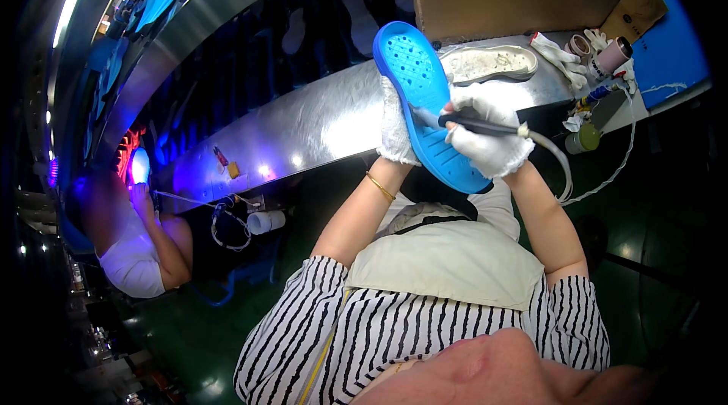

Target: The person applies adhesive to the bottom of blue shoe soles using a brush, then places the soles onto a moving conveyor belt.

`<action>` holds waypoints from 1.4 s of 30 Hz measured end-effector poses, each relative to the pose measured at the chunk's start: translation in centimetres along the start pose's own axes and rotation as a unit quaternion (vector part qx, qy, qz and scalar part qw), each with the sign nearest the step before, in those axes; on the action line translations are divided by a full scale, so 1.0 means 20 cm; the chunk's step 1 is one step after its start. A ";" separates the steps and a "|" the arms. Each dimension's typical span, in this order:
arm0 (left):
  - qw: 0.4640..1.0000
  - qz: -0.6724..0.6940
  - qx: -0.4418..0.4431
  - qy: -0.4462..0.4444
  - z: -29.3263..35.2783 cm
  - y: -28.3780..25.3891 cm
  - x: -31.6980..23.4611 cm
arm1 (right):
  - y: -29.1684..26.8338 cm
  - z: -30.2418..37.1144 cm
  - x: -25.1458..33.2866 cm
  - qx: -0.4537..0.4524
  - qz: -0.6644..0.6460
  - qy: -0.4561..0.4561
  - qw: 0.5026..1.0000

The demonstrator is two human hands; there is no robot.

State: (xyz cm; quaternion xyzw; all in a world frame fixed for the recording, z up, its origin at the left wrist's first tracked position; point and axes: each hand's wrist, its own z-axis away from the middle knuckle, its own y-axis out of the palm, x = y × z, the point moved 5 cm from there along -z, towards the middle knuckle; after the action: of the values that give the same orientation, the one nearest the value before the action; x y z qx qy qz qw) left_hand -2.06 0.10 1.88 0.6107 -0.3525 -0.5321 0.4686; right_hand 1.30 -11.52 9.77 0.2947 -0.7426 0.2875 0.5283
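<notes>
A bright blue shoe sole (432,113) is held up in front of me, its hollow inner side with holes and ribs facing me. My left hand (395,126), in a white glove, grips the sole by its left edge; most of the fingers are hidden behind it. In my right hand (489,128), gloved with bare fingertips, is a brush with a black handle (481,125) and a tube running from its rear end. The brush's pale tip touches or nearly touches the inside of the sole near its middle.
Behind the sole runs a metal bench ledge (303,132) with a white sole (493,62) on it. White gloves (560,60), tape rolls and a pink cup (613,54) stand at the right. Dark soles fill the conveyor beyond. A co-worker (140,242) sits at the left.
</notes>
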 end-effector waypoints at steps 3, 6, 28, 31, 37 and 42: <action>0.999 -0.035 -0.036 0.015 -0.01 0.00 -0.02 | -0.02 -0.01 -0.02 -0.032 0.110 -0.076 0.990; 0.997 -0.068 -0.027 0.026 -0.01 -0.02 -0.05 | 0.04 0.03 0.02 0.015 0.124 -0.083 0.989; 1.000 0.028 0.002 0.011 0.09 0.09 0.02 | -0.14 -0.06 -0.08 -0.070 -0.031 0.032 0.997; 0.999 -0.025 0.022 0.020 0.03 0.04 0.02 | -0.03 0.02 -0.03 -0.006 -0.044 0.013 0.999; 0.995 -0.059 0.053 0.065 0.01 0.13 -0.04 | -0.07 0.04 -0.02 -0.065 -0.050 0.035 0.996; 0.992 -0.045 0.086 0.079 -0.02 0.18 -0.09 | 0.06 0.08 0.02 -0.003 -0.030 0.024 0.999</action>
State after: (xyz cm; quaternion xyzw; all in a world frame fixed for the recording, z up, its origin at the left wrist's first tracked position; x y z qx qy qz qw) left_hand -1.71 0.79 5.83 0.7041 -0.3308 -0.4706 0.4164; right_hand -0.77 -11.97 9.61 0.3084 -0.7214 0.2762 0.5551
